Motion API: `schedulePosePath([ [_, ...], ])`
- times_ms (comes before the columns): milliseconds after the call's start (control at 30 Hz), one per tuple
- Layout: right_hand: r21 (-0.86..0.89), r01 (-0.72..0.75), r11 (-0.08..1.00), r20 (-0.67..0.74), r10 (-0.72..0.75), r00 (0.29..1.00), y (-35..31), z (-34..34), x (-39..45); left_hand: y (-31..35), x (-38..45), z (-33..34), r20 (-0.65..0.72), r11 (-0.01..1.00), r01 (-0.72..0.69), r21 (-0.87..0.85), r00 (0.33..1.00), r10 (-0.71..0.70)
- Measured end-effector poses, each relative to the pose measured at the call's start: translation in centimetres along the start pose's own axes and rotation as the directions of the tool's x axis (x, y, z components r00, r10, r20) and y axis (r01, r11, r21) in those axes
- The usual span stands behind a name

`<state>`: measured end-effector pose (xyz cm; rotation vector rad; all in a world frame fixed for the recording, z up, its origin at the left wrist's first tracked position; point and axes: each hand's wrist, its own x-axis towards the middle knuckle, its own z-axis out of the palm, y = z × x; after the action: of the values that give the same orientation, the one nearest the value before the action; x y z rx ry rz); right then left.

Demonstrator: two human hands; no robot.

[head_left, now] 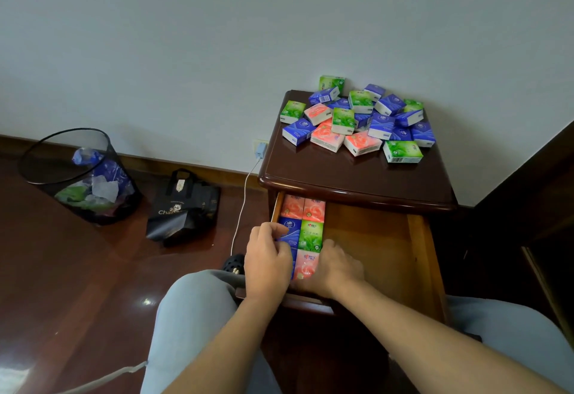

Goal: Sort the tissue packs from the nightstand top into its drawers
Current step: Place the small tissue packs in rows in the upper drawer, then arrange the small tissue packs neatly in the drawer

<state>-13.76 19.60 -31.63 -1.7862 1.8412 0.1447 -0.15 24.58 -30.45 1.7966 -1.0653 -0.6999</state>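
Note:
A heap of green, blue and pink tissue packs [357,120] lies on the dark wooden nightstand top [357,173]. The top drawer [379,238] is pulled out. Along its left side stand two columns of packs: pink ones [302,207] at the back, then a blue and a green pack [310,235], then a pink pack [306,265] at the front. My left hand [267,260] rests with curled fingers on the blue pack [290,229] in the left column. My right hand [335,269] presses against the right side of the front pink pack.
The right part of the drawer shows bare wood. A black mesh waste bin [77,176] and a black paper bag [183,207] stand on the glossy floor to the left. A white charger cable [245,195] hangs from a wall socket. My knees flank the nightstand.

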Motion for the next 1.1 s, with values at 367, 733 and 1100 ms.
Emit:
schedulePosePath([
  [367, -0.064, 0.267, 0.961, -0.656, -0.243, 0.715, 3.7, -13.2, 4.3, 8.8, 6.0, 4.5, 0.219, 0.962, -0.218, 0.165, 0.959, 0.179],
  [733, -0.009, 0.025, 1.0, -0.645, -0.025, 0.763, 10.2, -17.1, 11.5, 13.0, 10.4, 9.3, 0.226, 0.836, -0.419, 0.353, 0.906, 0.359],
  [1100, 0.083, 0.132, 0.988, -0.797, -0.013, 0.604, 11.0, -15.9, 12.5, 17.7, 19.0, 16.4, -0.091, 0.837, -0.198, 0.51, 0.955, 0.281],
])
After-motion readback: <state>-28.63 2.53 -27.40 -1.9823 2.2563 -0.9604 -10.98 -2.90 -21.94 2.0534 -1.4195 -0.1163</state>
